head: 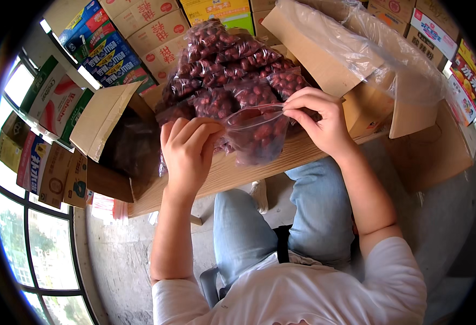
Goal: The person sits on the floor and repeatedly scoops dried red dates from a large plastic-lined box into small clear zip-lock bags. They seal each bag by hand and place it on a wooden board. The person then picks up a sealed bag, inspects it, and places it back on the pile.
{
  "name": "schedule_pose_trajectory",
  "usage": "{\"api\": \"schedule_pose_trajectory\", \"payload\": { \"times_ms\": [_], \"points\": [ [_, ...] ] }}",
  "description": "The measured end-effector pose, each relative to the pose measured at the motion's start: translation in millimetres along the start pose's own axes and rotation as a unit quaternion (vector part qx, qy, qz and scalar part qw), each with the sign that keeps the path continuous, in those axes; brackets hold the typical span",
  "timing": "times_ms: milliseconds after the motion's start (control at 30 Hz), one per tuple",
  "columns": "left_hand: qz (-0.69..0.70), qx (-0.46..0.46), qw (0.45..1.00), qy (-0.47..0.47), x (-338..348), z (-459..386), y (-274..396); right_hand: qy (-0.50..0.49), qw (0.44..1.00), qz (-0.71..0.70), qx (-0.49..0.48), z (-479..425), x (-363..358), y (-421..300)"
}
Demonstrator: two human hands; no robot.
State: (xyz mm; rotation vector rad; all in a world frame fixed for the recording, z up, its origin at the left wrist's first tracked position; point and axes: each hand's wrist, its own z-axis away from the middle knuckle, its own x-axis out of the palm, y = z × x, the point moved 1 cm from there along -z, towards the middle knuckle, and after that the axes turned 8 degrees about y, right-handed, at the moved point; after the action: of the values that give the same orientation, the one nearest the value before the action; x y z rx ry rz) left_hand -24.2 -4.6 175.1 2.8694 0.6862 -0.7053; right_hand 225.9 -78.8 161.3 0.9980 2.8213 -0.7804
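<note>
Between both hands hangs a clear zip-lock bag [262, 140] with dark red dried jujubes inside, held by its top edge over the front of the wooden table. My left hand [189, 142] pinches the left end of the bag's zip strip, its fingertips partly hidden behind the hand. At the right end of the strip, the thumb and forefinger of my right hand [319, 115] grip the corner. Right behind the held bag rises a pile of filled jujube bags [230, 69], stacked several layers high.
An open cardboard box [104, 122] stands left of the pile. On the right is another open carton [327, 48] with a plastic liner [408, 73] draped over its flap. The wooden table edge [226, 172] runs above my knees. Stacked printed cartons [152, 36] line the back.
</note>
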Motion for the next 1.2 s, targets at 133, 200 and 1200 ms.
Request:
{"api": "schedule_pose_trajectory", "payload": {
  "times_ms": [133,200,1200],
  "points": [
    [0.047,-0.015,0.994,-0.097,7,7,-3,-0.113,0.991,0.018,0.069,8,0,12],
    [0.038,-0.031,0.991,-0.122,4,8,-2,-0.099,0.994,0.014,0.052,10,-2,8],
    [0.244,-0.122,0.932,-0.238,35,-10,4,-0.136,0.986,0.018,0.095,10,-3,9]
  ]
}}
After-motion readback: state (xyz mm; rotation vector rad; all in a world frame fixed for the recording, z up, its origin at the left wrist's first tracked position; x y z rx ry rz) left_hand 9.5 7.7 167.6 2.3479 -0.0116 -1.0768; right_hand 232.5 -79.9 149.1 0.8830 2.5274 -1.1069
